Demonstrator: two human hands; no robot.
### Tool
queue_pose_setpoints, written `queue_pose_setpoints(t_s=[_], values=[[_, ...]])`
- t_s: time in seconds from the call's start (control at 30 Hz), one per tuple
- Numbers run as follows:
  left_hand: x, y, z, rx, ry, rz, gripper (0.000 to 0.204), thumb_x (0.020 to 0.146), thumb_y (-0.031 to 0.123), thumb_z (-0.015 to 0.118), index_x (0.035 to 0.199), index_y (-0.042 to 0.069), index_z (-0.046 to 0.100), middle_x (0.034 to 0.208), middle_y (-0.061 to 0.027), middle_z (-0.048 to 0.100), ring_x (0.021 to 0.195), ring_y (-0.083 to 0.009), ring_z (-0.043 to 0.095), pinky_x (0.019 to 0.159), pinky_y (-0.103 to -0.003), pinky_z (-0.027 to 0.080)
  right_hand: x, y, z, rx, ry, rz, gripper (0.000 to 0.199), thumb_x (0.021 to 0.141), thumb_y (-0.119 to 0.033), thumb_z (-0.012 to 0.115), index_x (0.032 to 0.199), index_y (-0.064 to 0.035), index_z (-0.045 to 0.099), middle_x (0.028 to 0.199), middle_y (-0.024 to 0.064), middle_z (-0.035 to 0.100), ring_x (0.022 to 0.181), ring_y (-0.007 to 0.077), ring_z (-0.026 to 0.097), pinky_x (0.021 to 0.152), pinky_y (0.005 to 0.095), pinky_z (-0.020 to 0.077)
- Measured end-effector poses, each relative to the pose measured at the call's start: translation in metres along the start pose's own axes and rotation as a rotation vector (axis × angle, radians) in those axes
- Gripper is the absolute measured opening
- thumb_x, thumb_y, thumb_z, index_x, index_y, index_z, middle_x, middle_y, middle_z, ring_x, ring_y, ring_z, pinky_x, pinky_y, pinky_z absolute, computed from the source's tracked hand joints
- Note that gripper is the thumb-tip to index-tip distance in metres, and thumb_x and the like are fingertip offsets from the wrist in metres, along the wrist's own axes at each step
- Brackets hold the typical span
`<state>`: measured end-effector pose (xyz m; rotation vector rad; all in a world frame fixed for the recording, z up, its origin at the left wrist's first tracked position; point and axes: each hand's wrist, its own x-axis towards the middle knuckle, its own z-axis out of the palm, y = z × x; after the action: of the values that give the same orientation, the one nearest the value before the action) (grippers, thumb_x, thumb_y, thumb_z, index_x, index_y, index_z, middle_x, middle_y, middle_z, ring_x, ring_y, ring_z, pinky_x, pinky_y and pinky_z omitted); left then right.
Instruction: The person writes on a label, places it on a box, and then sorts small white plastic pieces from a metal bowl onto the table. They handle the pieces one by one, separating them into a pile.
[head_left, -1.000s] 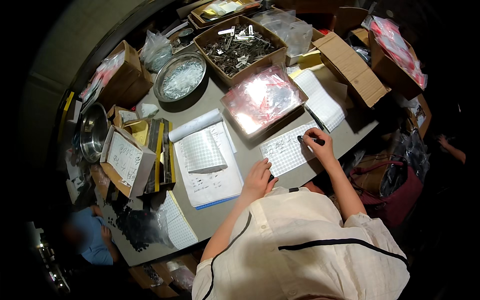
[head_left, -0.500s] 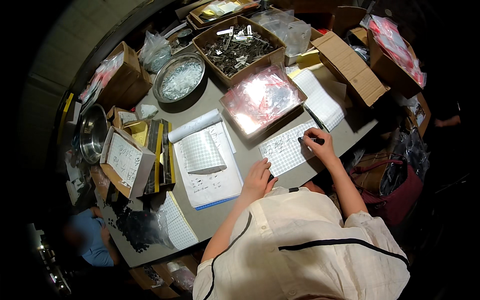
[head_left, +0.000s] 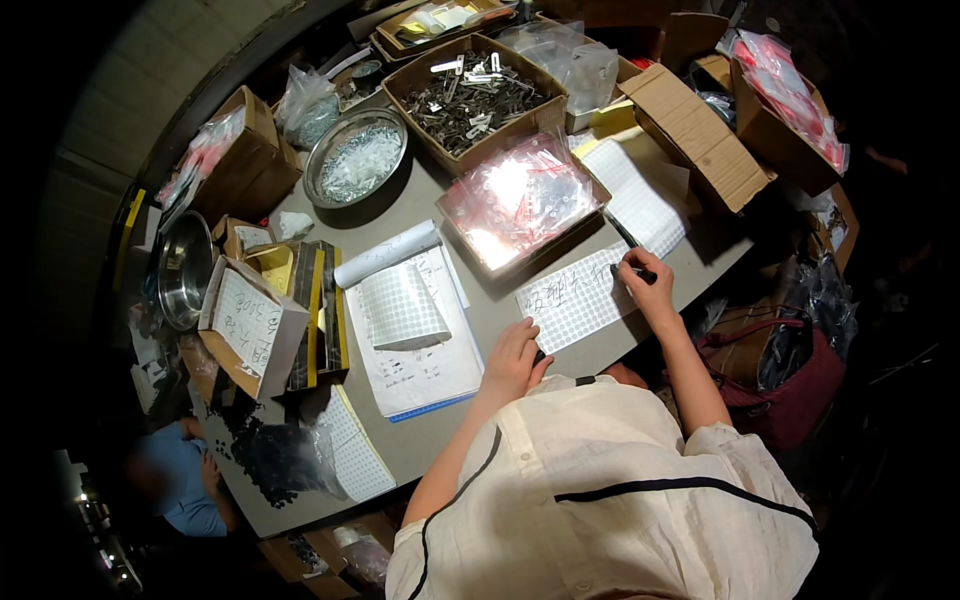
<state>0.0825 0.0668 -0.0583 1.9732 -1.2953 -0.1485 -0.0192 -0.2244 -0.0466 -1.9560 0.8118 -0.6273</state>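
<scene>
A white sheet of round stickers (head_left: 578,312) lies near the table's front edge, with large dark handwriting along its upper part. My right hand (head_left: 652,290) is closed around a black marker pen (head_left: 643,273), its tip at the sheet's right part. At the sheet's lower left corner rests my left hand (head_left: 513,362), fingers stretched out and thumb apart. Something small and dark shows between that thumb and the fingers; I cannot tell whether it is held. Left of this hand are a notepad (head_left: 430,375) with handwriting and a curled sticker sheet (head_left: 400,310) on top.
Beyond the sheet stands a box of clear plastic bags (head_left: 525,205). Behind it are a carton of dark metal parts (head_left: 475,105) and a steel bowl of small pieces (head_left: 355,160). White and black boxes (head_left: 255,325) stand left. A person in blue (head_left: 185,475) sits lower left.
My right hand with the marker has shifted slightly right along the sheet, and its fingers cover the right part differently. The left hand stays at the corner.
</scene>
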Motion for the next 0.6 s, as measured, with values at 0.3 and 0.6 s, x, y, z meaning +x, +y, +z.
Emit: queue_pose_setpoints(t_s=[0.3, 0.6], values=[[0.000, -0.004, 0.001, 0.052, -0.004, 0.055, 0.034, 0.083, 0.018, 0.082, 0.101, -0.004, 0.062, 0.126, -0.0169, 0.061, 0.129, -0.0390, 0.055, 0.107, -0.049, 0.047, 0.001, 0.004, 0.004, 0.116, -0.022, 0.031, 0.017, 0.086, -0.015, 0.071, 0.089, 0.0012, 0.069, 0.073, 0.0063, 0.066, 0.070, 0.0118, 0.062, 0.067, 0.0278, 0.0496], [-0.004, -0.015, 0.007, 0.111, 0.009, 0.149, 0.035, 0.083, 0.017, 0.082, 0.102, -0.004, 0.062, 0.127, -0.0174, 0.060, 0.130, -0.0396, 0.055, 0.107, -0.049, 0.048, -0.002, 0.005, -0.001, 0.058, -0.066, -0.026, 0.013, 0.086, -0.012, 0.069, 0.089, 0.0009, 0.069, 0.072, 0.0054, 0.066, 0.069, 0.0104, 0.062, 0.065, 0.0275, 0.0482]])
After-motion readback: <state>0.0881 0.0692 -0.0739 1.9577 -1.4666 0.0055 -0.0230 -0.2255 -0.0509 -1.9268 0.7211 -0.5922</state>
